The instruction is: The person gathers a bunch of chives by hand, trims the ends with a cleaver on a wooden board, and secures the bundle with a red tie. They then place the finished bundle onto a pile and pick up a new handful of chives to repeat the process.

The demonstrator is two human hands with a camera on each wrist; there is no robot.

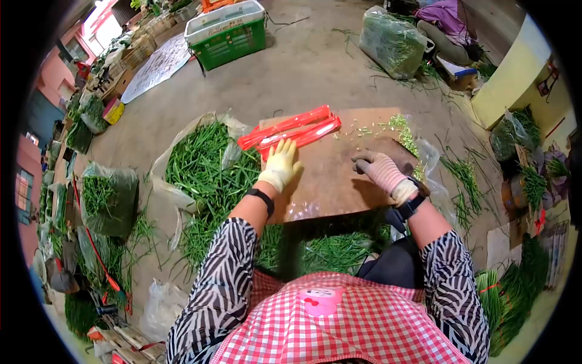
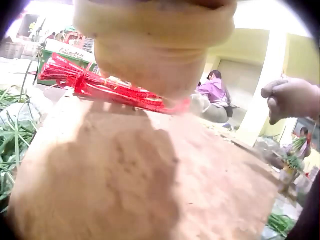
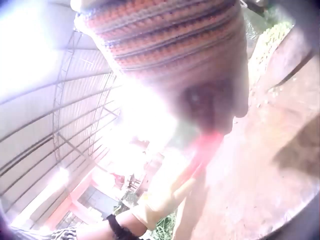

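Observation:
Two long bundles of shiny red plastic strips [image 1: 303, 128] lie along the far left edge of a brown board [image 1: 327, 188]. My left hand [image 1: 280, 167], in a pale yellow glove, rests at the nearer bundle with its fingers extended over it. In the left wrist view the glove hides part of the red strips [image 2: 82, 82]. My right hand [image 1: 383, 171], in a pink striped glove with dark fingertips, hovers over the board's right half. Its fingers bend loosely, and nothing shows between them in the left wrist view.
Chopped pale green pieces [image 1: 403, 130] line the board's right edge. Loose green stalks [image 1: 209, 161] heap in plastic at the left. A green crate [image 1: 227, 39] stands beyond, and a bagged bundle of greens [image 1: 391, 45] sits near a person in purple [image 2: 215, 92].

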